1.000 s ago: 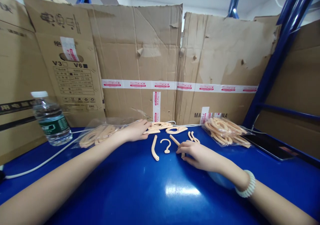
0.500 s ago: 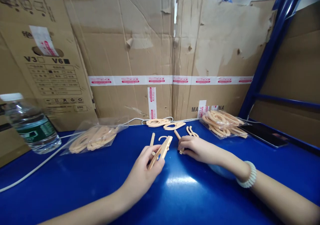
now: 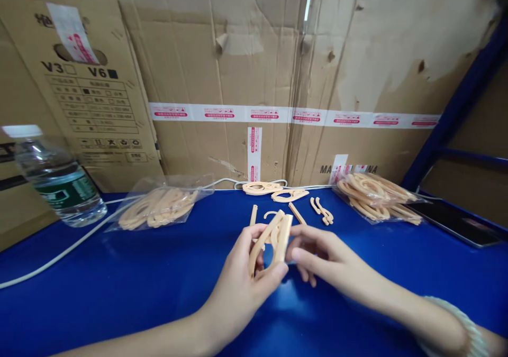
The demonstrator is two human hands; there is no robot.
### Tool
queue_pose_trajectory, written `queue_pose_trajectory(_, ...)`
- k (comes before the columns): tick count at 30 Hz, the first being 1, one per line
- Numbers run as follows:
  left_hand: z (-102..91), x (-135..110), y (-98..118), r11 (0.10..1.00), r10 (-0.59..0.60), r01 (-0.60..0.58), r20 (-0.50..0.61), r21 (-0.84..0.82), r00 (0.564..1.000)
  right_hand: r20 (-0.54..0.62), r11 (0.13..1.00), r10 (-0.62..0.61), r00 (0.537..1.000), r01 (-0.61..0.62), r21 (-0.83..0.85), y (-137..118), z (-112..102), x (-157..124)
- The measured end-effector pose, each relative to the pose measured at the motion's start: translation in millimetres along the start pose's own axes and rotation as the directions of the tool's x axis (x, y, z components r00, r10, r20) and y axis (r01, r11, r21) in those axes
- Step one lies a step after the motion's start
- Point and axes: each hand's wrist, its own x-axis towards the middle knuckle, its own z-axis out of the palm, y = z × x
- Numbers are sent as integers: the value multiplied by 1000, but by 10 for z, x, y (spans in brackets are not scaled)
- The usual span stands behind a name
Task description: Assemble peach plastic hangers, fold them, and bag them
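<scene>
My left hand (image 3: 244,288) grips a peach plastic frame piece (image 3: 273,239) between thumb and fingers, held upright above the blue table (image 3: 119,293). Reaching in from the right, my right hand (image 3: 321,256) touches that piece's right side with its fingertips. Behind the hands lie loose peach parts: a stick (image 3: 253,215), a straight rod (image 3: 297,212), small hooks (image 3: 322,211) and two flat frames (image 3: 273,191) near the cardboard.
A clear bag of peach pieces (image 3: 159,207) lies at the left, another bag (image 3: 375,195) at the right. A water bottle (image 3: 55,180) stands far left beside a white cable (image 3: 59,251). A dark tablet (image 3: 456,222) lies right. Cardboard sheets (image 3: 238,71) wall the back.
My left hand took a peach frame piece from the back and brought it toward me. My right hand left the rod on the table and moved to the held piece.
</scene>
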Motion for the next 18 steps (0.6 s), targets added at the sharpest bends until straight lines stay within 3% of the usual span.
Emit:
queue_pose_trajectory(2, -5, -30, 13, 997, 66, -67, 38, 34, 997, 26, 989, 29, 999, -32, 144, 28, 133, -19)
queue_pose_trajectory(6, -23, -56, 37, 980, 182, -186, 59, 73, 982, -50, 985, 56, 997, -47, 164, 55, 188, -16)
queue_pose_trajectory(14, -38, -38, 56, 997, 81, -81, -37, -15, 996, -186, 983, 20, 982, 14, 180, -70, 18, 5)
queue_pose_trajectory(18, -71, -9, 53, 995, 63, -74, -161, -62, 985, -281, 994, -20, 959, 49, 97, -104, -76, 20)
